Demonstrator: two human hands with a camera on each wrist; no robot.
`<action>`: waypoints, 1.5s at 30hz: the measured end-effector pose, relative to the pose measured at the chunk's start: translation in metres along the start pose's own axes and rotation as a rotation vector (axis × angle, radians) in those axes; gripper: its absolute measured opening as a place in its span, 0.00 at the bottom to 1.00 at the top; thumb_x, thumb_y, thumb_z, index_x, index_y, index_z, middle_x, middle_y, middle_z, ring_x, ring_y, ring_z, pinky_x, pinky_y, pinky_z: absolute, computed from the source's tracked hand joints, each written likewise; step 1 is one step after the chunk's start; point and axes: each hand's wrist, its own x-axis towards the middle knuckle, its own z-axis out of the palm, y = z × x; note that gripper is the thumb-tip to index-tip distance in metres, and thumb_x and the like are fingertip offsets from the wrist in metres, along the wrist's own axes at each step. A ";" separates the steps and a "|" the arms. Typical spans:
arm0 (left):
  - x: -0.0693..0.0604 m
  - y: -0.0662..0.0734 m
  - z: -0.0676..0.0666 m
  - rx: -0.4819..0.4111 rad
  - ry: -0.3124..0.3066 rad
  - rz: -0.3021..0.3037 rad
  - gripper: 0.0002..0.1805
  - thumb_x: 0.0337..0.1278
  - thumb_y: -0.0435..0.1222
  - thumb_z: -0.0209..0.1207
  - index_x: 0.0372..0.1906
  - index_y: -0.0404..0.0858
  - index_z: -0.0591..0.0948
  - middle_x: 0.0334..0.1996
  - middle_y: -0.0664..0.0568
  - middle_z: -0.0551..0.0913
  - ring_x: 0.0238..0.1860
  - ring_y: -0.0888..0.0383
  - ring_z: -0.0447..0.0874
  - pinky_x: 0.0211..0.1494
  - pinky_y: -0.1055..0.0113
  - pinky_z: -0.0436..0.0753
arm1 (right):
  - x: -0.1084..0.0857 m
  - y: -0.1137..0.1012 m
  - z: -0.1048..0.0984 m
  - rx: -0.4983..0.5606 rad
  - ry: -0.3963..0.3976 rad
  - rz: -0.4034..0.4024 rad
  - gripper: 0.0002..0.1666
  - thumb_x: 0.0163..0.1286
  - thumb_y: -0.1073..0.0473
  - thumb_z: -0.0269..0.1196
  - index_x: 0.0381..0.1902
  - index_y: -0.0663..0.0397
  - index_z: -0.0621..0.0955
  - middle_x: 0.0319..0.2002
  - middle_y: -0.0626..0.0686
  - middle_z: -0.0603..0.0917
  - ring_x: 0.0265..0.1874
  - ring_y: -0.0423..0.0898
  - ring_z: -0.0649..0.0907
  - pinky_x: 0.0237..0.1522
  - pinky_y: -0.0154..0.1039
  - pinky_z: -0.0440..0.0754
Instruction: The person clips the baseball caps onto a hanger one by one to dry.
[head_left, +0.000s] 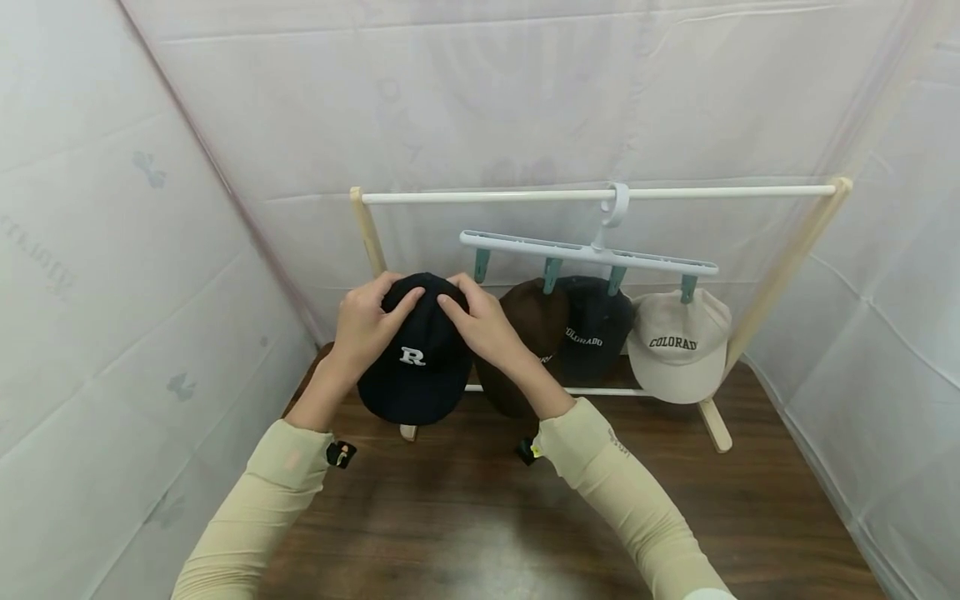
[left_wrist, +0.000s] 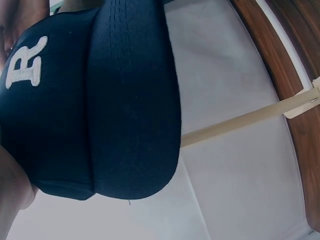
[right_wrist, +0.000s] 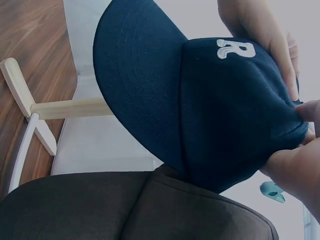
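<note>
A dark navy baseball cap [head_left: 414,387] with a white letter R hangs brim down between both hands. The left hand [head_left: 365,323] pinches the crown top on its left side, thumb across the front. On the other side the right hand [head_left: 483,321] pinches the same crown, and its thumb lies near the left thumb. In the right wrist view the fabric of the navy cap [right_wrist: 220,105] is gathered between the fingers. A green clip [head_left: 482,265] at the left end of the white hanger [head_left: 540,246] hangs just above the right hand, with no cap in it.
The hanger hooks over a white rail [head_left: 480,197] on a wooden stand [head_left: 780,275]. Its other clips carry a brown cap [head_left: 531,312], a dark Colorado cap [head_left: 596,321] and a beige Colorado cap [head_left: 675,367]. The brown cap is close beside the right forearm. White sheeting [head_left: 525,100] surrounds the stand.
</note>
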 end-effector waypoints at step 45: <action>-0.007 0.003 0.055 -0.101 -0.066 -0.122 0.10 0.64 0.37 0.68 0.44 0.34 0.86 0.39 0.43 0.90 0.39 0.46 0.89 0.41 0.51 0.85 | -0.020 0.006 -0.056 -0.089 0.137 0.164 0.18 0.80 0.59 0.53 0.64 0.54 0.76 0.62 0.53 0.78 0.61 0.50 0.78 0.64 0.48 0.75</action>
